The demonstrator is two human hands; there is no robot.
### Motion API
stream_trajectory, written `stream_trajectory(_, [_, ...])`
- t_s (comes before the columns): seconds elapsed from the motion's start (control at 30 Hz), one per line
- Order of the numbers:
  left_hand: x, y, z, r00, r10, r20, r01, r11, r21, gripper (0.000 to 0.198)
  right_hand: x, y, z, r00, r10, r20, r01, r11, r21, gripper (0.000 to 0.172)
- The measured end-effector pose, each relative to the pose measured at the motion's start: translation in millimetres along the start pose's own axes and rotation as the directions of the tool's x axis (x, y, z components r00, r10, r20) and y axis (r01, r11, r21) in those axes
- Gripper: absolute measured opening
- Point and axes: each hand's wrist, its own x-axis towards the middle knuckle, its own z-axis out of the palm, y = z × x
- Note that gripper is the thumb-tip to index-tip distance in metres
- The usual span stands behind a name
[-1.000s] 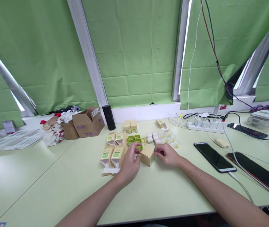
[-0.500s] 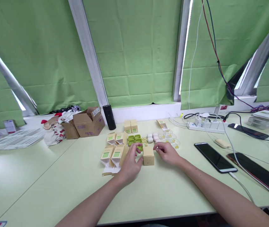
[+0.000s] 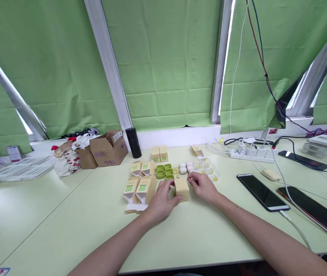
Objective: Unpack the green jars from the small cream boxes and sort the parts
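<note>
With the fingers (image 3: 177, 200) of the left hand (image 3: 161, 200), gripping a small tan box (image 3: 183, 196) by its left side, thumb toward the near face. With the right hand (image 3: 203, 186), curled just beside the box's right edge; impossible to tell from here whether touching it or pinching anything. Seen upright on the pale surface (image 3: 94, 226), between both hands. Just behind, grouped close together: green cups (image 3: 160, 174), little yellow pieces (image 3: 175, 171), pale rounded pieces (image 3: 183, 170), then clear cups (image 3: 213, 178) with yellow inside. Left of the left hand, standing in two rows: four cartons (image 3: 143, 184) with green windows. Farther back, side by side: two tan boxes (image 3: 163, 154); to their right, an open carton (image 3: 198, 151). Farther out, at left: a black cylinder (image 3: 133, 143) beside a brown cardboard box (image 3: 110, 153). Well to the right: a phone (image 3: 262, 191) plugged into a white cable.
</note>
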Motion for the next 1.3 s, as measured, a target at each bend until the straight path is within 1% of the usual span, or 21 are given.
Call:
stream_trajectory(0.1, [-2,4,-0.1,0.998,0.044,-0.036,-0.043,0.998,0.036,0.045,-1,-6,-4,0.992,-0.022,-0.126,0.014,0.998,-0.064,0.013])
stream_trajectory(0.17, [-3,6,-0.1,0.991,0.122,-0.056,-0.118,0.99,0.073,0.046,-3,-11,-8,0.976,-0.07,-0.207,0.056,0.996,-0.073,0.011])
stream_trajectory(0.27, [-4,5,0.5,0.962,0.255,-0.093,-0.243,0.962,0.127,0.048,-7,-21,-11,0.939,-0.164,-0.302,0.154,0.986,-0.056,0.008])
stream_trajectory(0.33, [-3,2,0.8,0.931,0.336,-0.145,-0.311,0.935,0.172,0.052,-10,-28,-12,0.906,-0.249,-0.344,0.242,0.968,-0.061,0.007])
stream_trajectory(0.4, [-2,-1,0.2,0.881,0.425,-0.206,-0.376,0.895,0.24,0.055,-14,-36,-12,0.868,-0.341,-0.361,0.331,0.939,-0.092,0.01])
stream_trajectory(0.5, [1,-3,-2.8,0.785,0.555,-0.274,-0.441,0.812,0.384,0.053,-20,-46,-10,0.822,-0.449,-0.35,0.427,0.893,-0.142,0.026])
stream_trajectory(0.57, [3,-2,-5.5,0.718,0.628,-0.3,-0.453,0.748,0.485,0.048,-22,-51,-8,0.807,-0.495,-0.322,0.467,0.869,-0.163,0.038])
stream_trajectory(0.63, [4,0,-7.7,0.656,0.689,-0.309,-0.451,0.686,0.572,0.045,-24,-54,-6,0.802,-0.524,-0.286,0.494,0.851,-0.175,0.046])
stream_trajectory(0.7, [3,2,-8.8,0.616,0.728,-0.3,-0.444,0.636,0.631,0.044,-25,-56,-5,0.803,-0.539,-0.255,0.508,0.842,-0.181,0.049])
stream_trajectory(0.77, [2,4,-8.9,0.614,0.738,-0.279,-0.431,0.61,0.665,0.045,-25,-57,-4,0.808,-0.539,-0.238,0.509,0.842,-0.179,0.048])
stream_trajectory(0.9, [0,5,-7.9,0.655,0.721,-0.228,-0.411,0.592,0.693,0.043,-25,-55,-2,0.815,-0.529,-0.236,0.503,0.849,-0.164,0.048])
stream_trajectory(0.97, [-1,5,-7.4,0.667,0.713,-0.215,-0.406,0.591,0.697,0.042,-25,-54,-1,0.814,-0.53,-0.236,0.508,0.848,-0.152,0.049])
stream_trajectory(1.1, [0,3,-6.8,0.681,0.697,-0.223,-0.407,0.614,0.677,0.039,-25,-52,3,0.817,-0.527,-0.233,0.515,0.85,-0.115,0.05])
stream_trajectory(1.2, [-1,4,-6.4,0.706,0.671,-0.225,-0.4,0.64,0.656,0.035,-26,-53,4,0.827,-0.513,-0.228,0.508,0.857,-0.085,0.049])
stream_trajectory(1.3, [-2,5,-5.7,0.713,0.668,-0.214,-0.398,0.637,0.66,0.033,-26,-53,4,0.833,-0.505,-0.226,0.503,0.861,-0.067,0.047])
